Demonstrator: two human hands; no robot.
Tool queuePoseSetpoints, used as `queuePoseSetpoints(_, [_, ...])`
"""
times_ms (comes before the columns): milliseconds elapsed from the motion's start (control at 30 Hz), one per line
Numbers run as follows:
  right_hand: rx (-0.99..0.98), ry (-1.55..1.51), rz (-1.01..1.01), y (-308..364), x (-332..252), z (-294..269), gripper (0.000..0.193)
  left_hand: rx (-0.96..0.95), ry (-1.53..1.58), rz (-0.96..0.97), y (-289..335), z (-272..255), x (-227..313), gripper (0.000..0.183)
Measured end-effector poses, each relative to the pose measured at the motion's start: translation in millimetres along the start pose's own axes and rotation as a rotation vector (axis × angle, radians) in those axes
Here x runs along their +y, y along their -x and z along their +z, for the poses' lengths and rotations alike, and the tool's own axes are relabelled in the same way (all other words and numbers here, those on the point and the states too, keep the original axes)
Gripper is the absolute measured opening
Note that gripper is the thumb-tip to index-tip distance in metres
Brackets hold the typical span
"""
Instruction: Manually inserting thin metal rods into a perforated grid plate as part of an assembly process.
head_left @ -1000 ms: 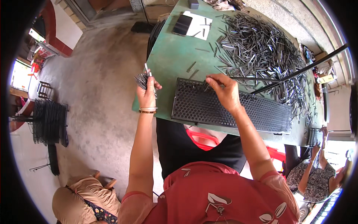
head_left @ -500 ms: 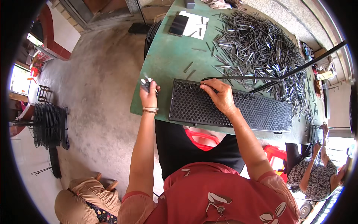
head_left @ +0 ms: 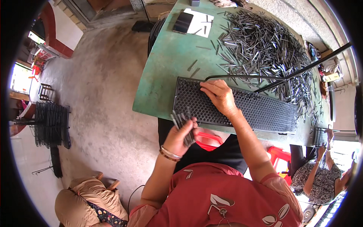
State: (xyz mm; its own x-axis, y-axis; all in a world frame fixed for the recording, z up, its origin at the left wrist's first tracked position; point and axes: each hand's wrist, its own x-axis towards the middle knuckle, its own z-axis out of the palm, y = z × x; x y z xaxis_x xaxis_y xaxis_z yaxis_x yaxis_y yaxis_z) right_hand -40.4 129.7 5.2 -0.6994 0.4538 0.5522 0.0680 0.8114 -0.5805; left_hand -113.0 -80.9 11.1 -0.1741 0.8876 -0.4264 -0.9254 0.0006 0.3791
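A long black tray (head_left: 261, 113) full of round holes lies along the near edge of the green table (head_left: 162, 87). My left hand (head_left: 177, 140), with bracelets at the wrist, is closed round a bunch of thin dark metal strips (head_left: 189, 140) at the tray's near left corner. Their ends stick out past my fingers. Over the tray's left half, my right hand (head_left: 221, 99) has its fingertips pinched together near the far edge. Whatever those fingertips hold, if anything, is hidden. Beyond the tray spreads a big heap of similar strips (head_left: 261, 45).
A black metal rod (head_left: 317, 62) slants across the table's right side. A phone (head_left: 183, 22) and white paper (head_left: 199, 24) lie at the far left. Another person (head_left: 319, 178) works at the right. Stacked black racks (head_left: 49, 123) stand on the floor, left.
My left hand has swung right and toward me with its strips, from beyond the tray's left end to its near left corner. My right hand has shifted slightly left.
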Motion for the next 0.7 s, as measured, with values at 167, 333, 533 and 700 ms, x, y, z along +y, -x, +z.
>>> queuePoseSetpoints(167, [-0.075,0.089,-0.11,1,-6,-4,0.024,0.033,-0.094,-0.024,-1,8,-21,0.025])
queuePoseSetpoints(333, [-0.026,-0.079,0.032,-1,-19,-13,0.02,0.035,-0.226,0.04,-6,12,-19,0.026])
queuePoseSetpoints(533, [-0.472,-0.73,0.721,15,-46,-33,0.022,0.042,-0.324,0.108,-8,23,-16,0.027])
queuePoseSetpoints(700, [-0.151,-0.693,0.847,13,-37,-41,0.021,0.054,-0.355,0.096,-9,21,-20,0.029])
